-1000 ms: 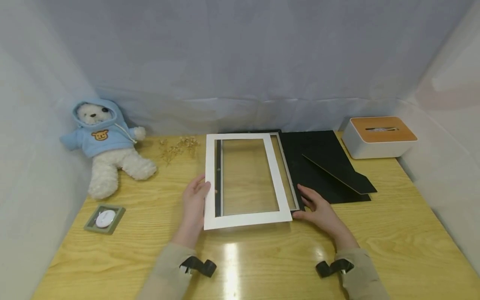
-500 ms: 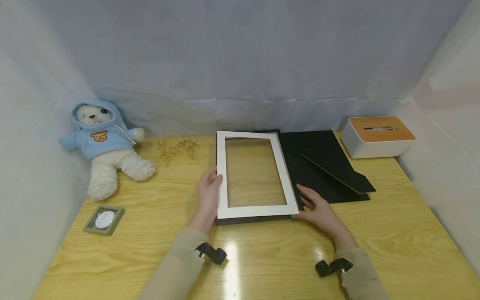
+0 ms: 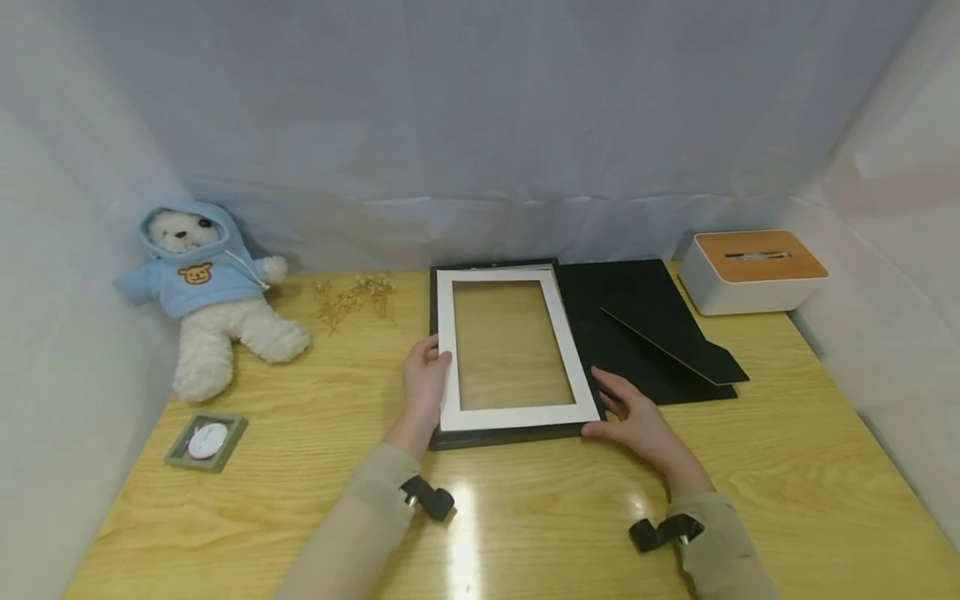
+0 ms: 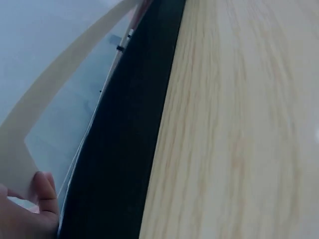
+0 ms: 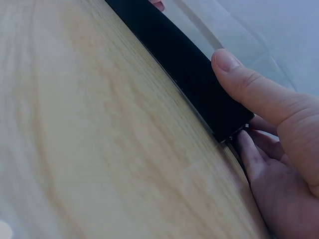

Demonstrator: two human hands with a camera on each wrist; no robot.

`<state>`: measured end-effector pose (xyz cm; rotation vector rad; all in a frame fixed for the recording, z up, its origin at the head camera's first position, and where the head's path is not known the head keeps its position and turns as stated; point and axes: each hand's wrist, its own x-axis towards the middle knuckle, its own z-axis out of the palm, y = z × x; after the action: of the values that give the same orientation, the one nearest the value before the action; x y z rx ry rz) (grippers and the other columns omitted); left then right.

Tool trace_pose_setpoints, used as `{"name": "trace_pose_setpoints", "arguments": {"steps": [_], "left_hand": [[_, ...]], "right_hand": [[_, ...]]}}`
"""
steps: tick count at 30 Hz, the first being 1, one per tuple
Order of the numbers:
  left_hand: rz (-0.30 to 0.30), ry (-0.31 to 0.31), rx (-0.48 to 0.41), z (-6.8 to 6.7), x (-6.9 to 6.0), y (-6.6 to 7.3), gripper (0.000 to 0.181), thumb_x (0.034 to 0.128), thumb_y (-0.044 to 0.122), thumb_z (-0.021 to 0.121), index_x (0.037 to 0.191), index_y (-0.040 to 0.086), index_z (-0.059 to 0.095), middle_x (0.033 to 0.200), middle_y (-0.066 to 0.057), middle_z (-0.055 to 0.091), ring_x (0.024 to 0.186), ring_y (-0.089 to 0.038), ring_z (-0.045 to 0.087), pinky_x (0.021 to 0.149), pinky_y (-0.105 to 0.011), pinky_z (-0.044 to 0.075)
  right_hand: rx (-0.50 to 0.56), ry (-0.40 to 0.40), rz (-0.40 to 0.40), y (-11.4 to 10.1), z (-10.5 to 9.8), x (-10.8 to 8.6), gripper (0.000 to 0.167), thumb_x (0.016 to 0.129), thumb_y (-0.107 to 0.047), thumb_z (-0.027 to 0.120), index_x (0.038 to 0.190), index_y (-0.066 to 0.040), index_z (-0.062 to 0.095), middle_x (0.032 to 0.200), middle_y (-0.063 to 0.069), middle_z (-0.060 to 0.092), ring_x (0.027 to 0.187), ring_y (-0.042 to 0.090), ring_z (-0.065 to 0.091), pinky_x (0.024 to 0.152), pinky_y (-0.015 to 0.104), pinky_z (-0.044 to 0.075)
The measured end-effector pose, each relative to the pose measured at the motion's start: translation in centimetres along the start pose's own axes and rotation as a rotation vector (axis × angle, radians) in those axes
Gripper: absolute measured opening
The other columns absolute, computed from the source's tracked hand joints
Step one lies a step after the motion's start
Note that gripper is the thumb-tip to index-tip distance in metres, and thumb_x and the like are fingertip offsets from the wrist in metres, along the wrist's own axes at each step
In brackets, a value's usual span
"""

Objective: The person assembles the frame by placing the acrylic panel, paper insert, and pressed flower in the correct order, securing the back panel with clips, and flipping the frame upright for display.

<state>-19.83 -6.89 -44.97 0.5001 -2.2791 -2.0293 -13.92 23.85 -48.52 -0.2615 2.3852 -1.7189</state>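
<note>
A white picture mat [image 3: 516,419] with a rectangular window lies over the black picture frame [image 3: 510,435]. My left hand [image 3: 426,383] pinches the mat's left edge between thumb and fingers. The left wrist view shows the mat [image 4: 12,154] raised above the frame's side [image 4: 119,119], where I hold it. At the near right corner, my right hand [image 3: 637,423] grips the frame. Seen from the right wrist, its thumb [image 5: 244,79] lies against the frame [image 5: 174,59] and the fingers curl round the corner. Right of the frame is a black backboard [image 3: 630,283] with a folding stand [image 3: 690,358].
A plush bear [image 3: 217,283] in a blue hoodie sits at the back left. Dried flowers [image 3: 356,298] lie beside it. Nearer stands a small green frame [image 3: 232,433] around a white round piece. A white tissue box [image 3: 757,296] with an orange top occupies the back right.
My left hand has moved right with the mat, from overhanging the frame's left and near edges to over the frame. The right hand has stayed at the frame's corner.
</note>
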Motion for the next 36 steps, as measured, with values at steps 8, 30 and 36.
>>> {"name": "trace_pose_setpoints", "arguments": {"steps": [8, 30, 36], "left_hand": [[0.148, -0.015, 0.226, -0.5, 0.5, 0.0, 0.039, 0.0854, -0.004, 0.059, 0.124, -0.010, 0.057, 0.094, -0.016, 0.058, 0.080, -0.021, 0.054, 0.067, -0.026, 0.047], [0.341, -0.071, 0.457, -1.3, 1.2, 0.1, 0.010, 0.0808, -0.006, 0.066, 0.077, -0.013, 0.061, 0.064, -0.009, 0.050, 0.054, -0.013, 0.042, 0.051, -0.024, 0.039], [0.267, -0.062, 0.365, -1.5, 1.2, 0.0, 0.015, 0.0810, -0.008, 0.065, 0.095, -0.013, 0.066, 0.076, -0.010, 0.054, 0.065, -0.014, 0.047, 0.057, -0.022, 0.042]], "right_hand": [[-0.014, 0.004, 0.011, 0.0, 0.0, 0.0, 0.093, 0.072, -0.022, 0.084, 0.149, -0.012, 0.033, 0.153, 0.017, 0.024, 0.135, 0.033, 0.034, 0.105, 0.031, 0.034], [-0.050, 0.005, -0.011, 0.0, 0.1, 0.0, 0.085, 0.078, -0.022, 0.080, 0.149, -0.012, 0.033, 0.152, 0.015, 0.026, 0.135, 0.031, 0.034, 0.106, 0.033, 0.033], [-0.055, 0.006, -0.023, 0.1, 0.2, 0.1, 0.084, 0.079, -0.022, 0.079, 0.149, -0.012, 0.033, 0.152, 0.015, 0.026, 0.136, 0.030, 0.032, 0.106, 0.033, 0.033]]}}
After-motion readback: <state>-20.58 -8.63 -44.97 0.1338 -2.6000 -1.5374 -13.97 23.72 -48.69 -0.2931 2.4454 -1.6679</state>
